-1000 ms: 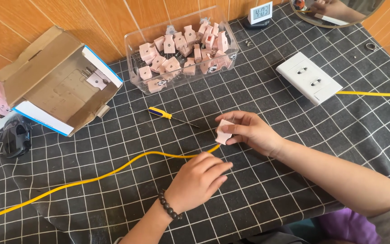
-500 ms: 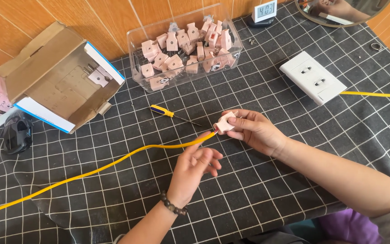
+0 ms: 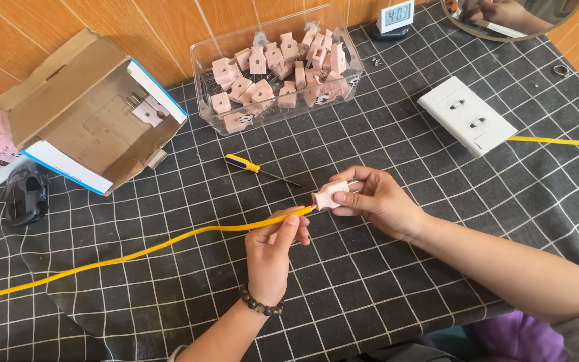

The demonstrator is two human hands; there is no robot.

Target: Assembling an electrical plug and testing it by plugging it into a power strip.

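Note:
My right hand (image 3: 378, 201) grips a small pink plug (image 3: 330, 194) just above the black grid cloth. A yellow cable (image 3: 135, 252) runs from the plug's left end across the cloth to the left edge. My left hand (image 3: 273, 249) pinches that cable between thumb and fingers, a short way from the plug. A beaded bracelet sits on the left wrist. A screwdriver (image 3: 256, 168) with a blue and yellow handle lies on the cloth just beyond both hands.
A clear plastic bin (image 3: 343, 90) holds several pink plugs at the back. An open cardboard box (image 3: 78, 114) stands at the left, a black object (image 3: 25, 194) beside it. A white wall socket (image 3: 467, 123) with another yellow cable lies at the right. A small clock (image 3: 395, 17) and a mirror (image 3: 510, 20) stand behind.
My left hand has closed onto the yellow cable near the plug. My right hand has turned the plug and lifted it slightly; the cable end now lies straighter.

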